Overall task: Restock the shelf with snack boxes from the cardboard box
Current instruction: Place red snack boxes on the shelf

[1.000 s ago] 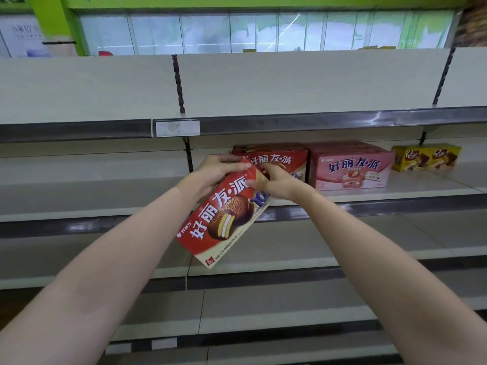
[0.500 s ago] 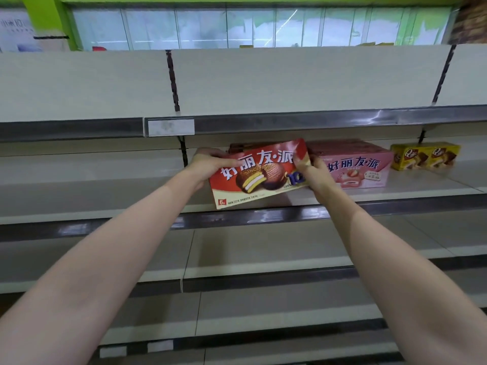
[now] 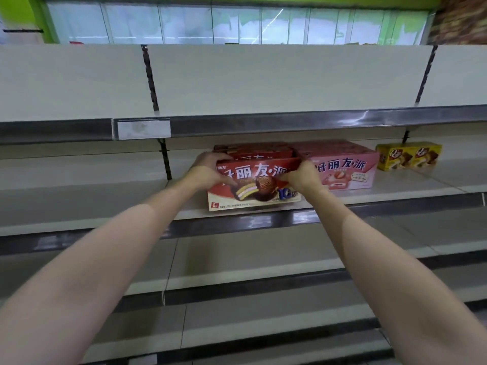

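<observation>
Left hand (image 3: pixel 208 173): fingers curled round the upper left corner of the red snack box (image 3: pixel 254 184), thumb laid across its front face; grasping.

Right hand (image 3: pixel 303 176): fingers wrapped over the upper right end of the same box, thumb pointing inward across the front; grasping.

Red snack box: held between both hands, front face toward the camera and tipped slightly back, its lower edge at the front lip of the middle shelf (image 3: pixel 105 204). Print shows white characters, a chocolate-coated pie cut open, and a small "6" mark in the lower left corner.

Second red box (image 3: pixel 253 151): directly behind the held one, same design, only its top and upper front visible.

Pink snack box (image 3: pixel 347 169): on the same shelf, just beside the right hand; strawberry picture on the front. Whether it touches the held box cannot be told, as the hand covers the gap.

Yellow boxes (image 3: pixel 409 156): two, side by side, further right on that shelf, set well apart from the pink one.

Blank label holder (image 3: pixel 143 129): clipped to the front rail of the shelf above, left of the boxes.

Glazed panels (image 3: pixel 237 22): behind the top of the unit, framed in green.
</observation>
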The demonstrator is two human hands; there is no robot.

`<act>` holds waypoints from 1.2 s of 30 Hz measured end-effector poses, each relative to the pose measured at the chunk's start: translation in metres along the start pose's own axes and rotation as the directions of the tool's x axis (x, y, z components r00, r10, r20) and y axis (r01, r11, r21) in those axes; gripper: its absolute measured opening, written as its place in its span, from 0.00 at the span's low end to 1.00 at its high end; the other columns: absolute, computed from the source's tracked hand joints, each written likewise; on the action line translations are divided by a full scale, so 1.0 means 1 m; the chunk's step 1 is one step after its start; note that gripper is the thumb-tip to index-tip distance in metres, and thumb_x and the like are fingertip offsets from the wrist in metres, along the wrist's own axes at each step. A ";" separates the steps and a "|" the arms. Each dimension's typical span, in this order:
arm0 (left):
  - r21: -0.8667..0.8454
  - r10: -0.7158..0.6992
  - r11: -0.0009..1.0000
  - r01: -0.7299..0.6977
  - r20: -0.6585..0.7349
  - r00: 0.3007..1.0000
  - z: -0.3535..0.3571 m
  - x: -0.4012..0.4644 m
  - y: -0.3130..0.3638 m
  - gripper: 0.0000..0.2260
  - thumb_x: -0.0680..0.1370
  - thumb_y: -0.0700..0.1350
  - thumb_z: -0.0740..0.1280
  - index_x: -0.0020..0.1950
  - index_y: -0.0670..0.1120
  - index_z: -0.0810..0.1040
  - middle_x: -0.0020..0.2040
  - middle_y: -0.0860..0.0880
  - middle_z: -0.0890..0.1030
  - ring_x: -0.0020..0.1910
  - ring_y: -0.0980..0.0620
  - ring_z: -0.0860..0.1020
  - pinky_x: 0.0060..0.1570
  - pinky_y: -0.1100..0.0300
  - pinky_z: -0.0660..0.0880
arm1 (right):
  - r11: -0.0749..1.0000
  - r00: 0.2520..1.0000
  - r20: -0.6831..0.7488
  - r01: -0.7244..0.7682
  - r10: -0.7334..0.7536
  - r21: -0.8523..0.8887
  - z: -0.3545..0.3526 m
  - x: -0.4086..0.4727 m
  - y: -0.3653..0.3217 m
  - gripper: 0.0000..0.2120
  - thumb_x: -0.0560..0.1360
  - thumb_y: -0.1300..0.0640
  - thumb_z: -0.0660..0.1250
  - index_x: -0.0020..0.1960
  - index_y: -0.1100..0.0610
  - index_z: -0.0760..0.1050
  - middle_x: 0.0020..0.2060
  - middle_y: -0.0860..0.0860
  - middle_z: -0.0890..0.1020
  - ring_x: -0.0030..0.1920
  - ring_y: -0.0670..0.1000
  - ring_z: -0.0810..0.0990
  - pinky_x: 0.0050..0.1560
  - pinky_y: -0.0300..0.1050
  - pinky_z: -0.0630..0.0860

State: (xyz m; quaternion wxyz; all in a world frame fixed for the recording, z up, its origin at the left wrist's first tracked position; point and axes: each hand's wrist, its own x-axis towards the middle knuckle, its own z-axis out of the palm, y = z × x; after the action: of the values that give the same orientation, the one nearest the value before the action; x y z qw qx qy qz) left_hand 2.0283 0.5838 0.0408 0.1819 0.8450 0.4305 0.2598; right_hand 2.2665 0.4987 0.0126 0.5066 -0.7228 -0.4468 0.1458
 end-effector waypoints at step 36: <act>0.439 0.384 0.864 -0.249 -0.252 0.888 0.044 0.013 0.014 0.12 0.76 0.44 0.67 0.59 0.46 0.77 0.59 0.45 0.78 0.60 0.43 0.72 0.61 0.51 0.66 | 0.964 0.973 -0.219 0.016 -0.077 -0.266 0.028 0.001 -0.006 0.28 0.73 0.68 0.65 0.71 0.61 0.65 0.69 0.65 0.65 0.60 0.67 0.75 0.63 0.53 0.73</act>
State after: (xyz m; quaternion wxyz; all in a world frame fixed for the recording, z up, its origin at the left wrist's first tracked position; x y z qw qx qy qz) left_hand 2.0701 0.5832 0.0172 -0.1126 0.8679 0.3516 0.3323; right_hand 2.2455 0.5164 0.0056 0.4574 -0.7848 -0.4181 -0.0106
